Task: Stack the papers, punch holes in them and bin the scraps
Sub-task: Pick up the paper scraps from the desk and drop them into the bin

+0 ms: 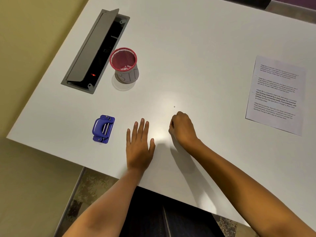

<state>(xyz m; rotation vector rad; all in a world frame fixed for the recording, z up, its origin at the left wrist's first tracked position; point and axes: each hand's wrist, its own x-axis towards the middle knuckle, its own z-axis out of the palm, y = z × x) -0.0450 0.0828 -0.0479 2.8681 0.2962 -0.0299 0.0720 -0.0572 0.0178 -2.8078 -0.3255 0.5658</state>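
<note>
**Clearing the last scraps off the tabletop**

The papers (275, 94) lie in a squared stack at the far right, with small holes showing along their left edge, and the blue hole punch (103, 128) sits near left, well apart from them. So we judge stacking and punching done, and the binning under way. The red mesh bin (129, 77) stands far left beside the open cable hatch (95, 48), with pale punched dots already in its bottom.

One loose scrap (174, 106) still shows on the bare tabletop (188, 48), just beyond our right hand (183, 129). That hand is knuckles-up with its fingers curled in and the tips drawn down toward the surface. We cannot tell whether they pinch a scrap or nothing. Our left hand (139, 146) rests flat, its fingers (142, 124) straight and slightly spread, holding nothing.

To do this well, we should press a fingertip on the dot or slide it toward the flat left hand instead of pinching at it, since so small a disc will likely slip or flick away. We should carry it low and release it right over the bin's mouth, then check the glare patch between our hands, where pale scraps would be hard to see.
</note>
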